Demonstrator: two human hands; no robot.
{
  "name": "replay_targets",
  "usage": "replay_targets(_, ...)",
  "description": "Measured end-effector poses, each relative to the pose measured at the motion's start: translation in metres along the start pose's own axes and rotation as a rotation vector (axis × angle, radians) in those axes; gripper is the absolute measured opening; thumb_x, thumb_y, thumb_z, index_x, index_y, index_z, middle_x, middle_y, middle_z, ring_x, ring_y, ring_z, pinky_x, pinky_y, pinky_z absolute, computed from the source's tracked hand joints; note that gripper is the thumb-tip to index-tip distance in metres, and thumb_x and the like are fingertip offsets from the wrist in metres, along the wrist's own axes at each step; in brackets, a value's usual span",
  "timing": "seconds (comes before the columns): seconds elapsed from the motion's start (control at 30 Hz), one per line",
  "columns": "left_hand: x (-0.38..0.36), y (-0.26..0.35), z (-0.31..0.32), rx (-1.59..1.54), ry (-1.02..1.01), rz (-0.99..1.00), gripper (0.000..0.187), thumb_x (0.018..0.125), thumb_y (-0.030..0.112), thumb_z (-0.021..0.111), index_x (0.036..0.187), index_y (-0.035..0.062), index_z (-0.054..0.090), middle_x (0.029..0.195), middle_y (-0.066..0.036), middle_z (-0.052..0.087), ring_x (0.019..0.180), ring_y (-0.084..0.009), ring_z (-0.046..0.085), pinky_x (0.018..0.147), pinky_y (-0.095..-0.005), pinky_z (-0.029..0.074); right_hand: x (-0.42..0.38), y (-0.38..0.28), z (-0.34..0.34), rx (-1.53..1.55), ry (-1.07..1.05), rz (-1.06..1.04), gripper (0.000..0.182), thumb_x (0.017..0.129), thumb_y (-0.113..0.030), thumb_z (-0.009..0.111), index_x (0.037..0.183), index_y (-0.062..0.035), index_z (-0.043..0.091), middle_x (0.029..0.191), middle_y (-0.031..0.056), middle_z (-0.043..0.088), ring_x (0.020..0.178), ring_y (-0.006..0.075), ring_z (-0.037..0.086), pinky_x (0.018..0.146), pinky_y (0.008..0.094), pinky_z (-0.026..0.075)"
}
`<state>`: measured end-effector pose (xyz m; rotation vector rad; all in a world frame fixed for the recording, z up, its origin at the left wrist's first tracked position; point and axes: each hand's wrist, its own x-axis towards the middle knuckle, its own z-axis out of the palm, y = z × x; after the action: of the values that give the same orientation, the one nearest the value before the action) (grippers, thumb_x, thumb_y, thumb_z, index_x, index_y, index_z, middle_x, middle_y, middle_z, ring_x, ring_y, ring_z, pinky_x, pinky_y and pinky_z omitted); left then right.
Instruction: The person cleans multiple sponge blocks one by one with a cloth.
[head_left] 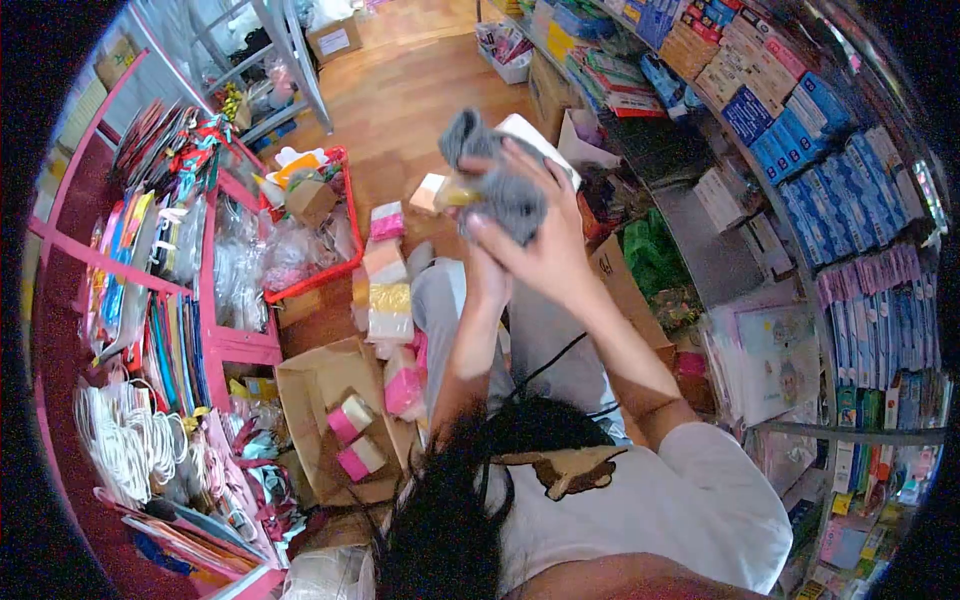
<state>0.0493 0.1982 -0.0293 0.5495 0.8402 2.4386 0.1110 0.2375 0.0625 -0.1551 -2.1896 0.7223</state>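
Both hands are raised in front of the body with a grey cloth (515,205) between them. My right hand (545,225) has its fingers round the cloth. My left hand (485,265) is close beside it, lower and partly covered by the cloth and the other hand. A small yellowish item (458,194) shows at the left side of the cloth; motion blur hides its details. Behind the hands is a white object (540,145). Below them, wrapped pink-and-white blocks (387,221) and a yellow-and-white pack (390,308) lie on the floor.
An open cardboard box (310,400) with pink-and-white blocks is at the lower left. Above it, a red basket (355,215) holds plastic bags. Pink shelves (215,300) stand at the left; stocked shelves (690,215) run along the right.
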Motion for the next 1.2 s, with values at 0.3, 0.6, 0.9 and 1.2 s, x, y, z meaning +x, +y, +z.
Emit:
replay_targets(0.3,-0.010,0.024,0.002,0.161,0.025,0.223,0.072,0.084,0.057,0.029,0.129,0.0007,0.026,0.131,-0.009,0.032,0.117,-0.0202,0.035,0.096,-0.0330,0.028,-0.013,0.023,0.025,0.546,0.223,0.364,0.027,0.077,-0.012,0.053,0.101,-0.0002,0.054,0.092,0.0068,0.059,0.083,0.0123,0.052,0.074,0.0298,0.043)
replay_targets(0.6,-0.017,0.029,-0.014,0.213,0.121,0.089,0.052,0.089,0.043,0.035,0.118,-0.0001,0.038,0.114,-0.009,0.044,0.102,-0.0176,0.044,0.087,-0.0317,0.036,0.010,0.012,0.032,0.375,0.030,0.054,0.044,0.072,-0.023,0.063,0.112,-0.0057,0.051,0.112,0.0106,0.051,0.102,0.0230,0.046,0.090,0.0358,0.033)
replay_targets(0.9,-0.013,0.048,-0.015,0.090,0.089,0.280,0.071,0.085,0.054,0.031,0.130,-0.0002,0.024,0.128,-0.011,0.036,0.113,-0.0192,0.039,0.094,-0.0309,0.031,-0.038,0.004,0.057,0.573,0.182,0.389,0.024,0.080,-0.009,0.049,0.102,-0.0005,0.053,0.107,0.0093,0.053,0.099,0.0155,0.048,0.086,0.0294,0.037)
replay_targets(1.2,-0.025,0.043,-0.014,0.117,0.230,0.026,0.061,0.088,0.051,0.029,0.121,0.0005,0.036,0.118,-0.008,0.042,0.107,-0.0173,0.041,0.090,-0.0316,0.034,0.018,0.014,0.049,0.464,-0.013,0.114,0.030,0.077,-0.022,0.057,0.101,-0.0045,0.056,0.106,0.0116,0.056,0.098,0.0207,0.051,0.085,0.0335,0.037)
